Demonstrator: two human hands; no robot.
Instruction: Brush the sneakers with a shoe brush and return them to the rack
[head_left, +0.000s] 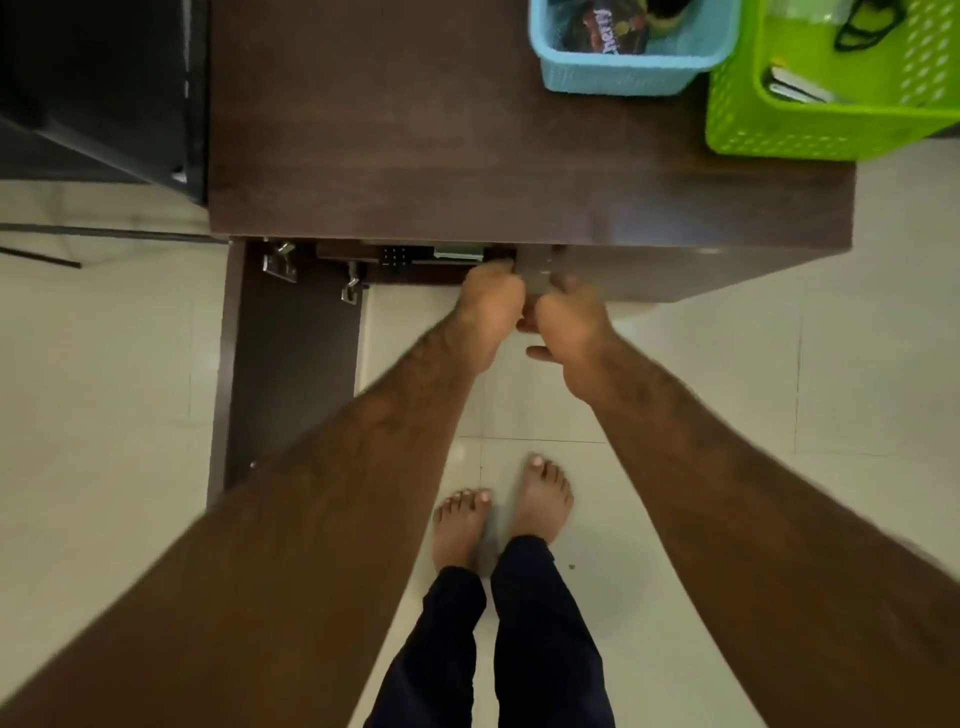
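**Hands at the rack, brushing stage unclear**

Your left hand (488, 312) and right hand (566, 325) curl together on a blurred grey object (537, 270), possibly a sneaker, at the front edge of the open dark brown wooden shoe cabinet (467, 156). No brush shows. I cannot tell whether you are fetching or returning it.

Dark packet (608, 28) in the blue basket (623, 78) seemingly reads "cherry"
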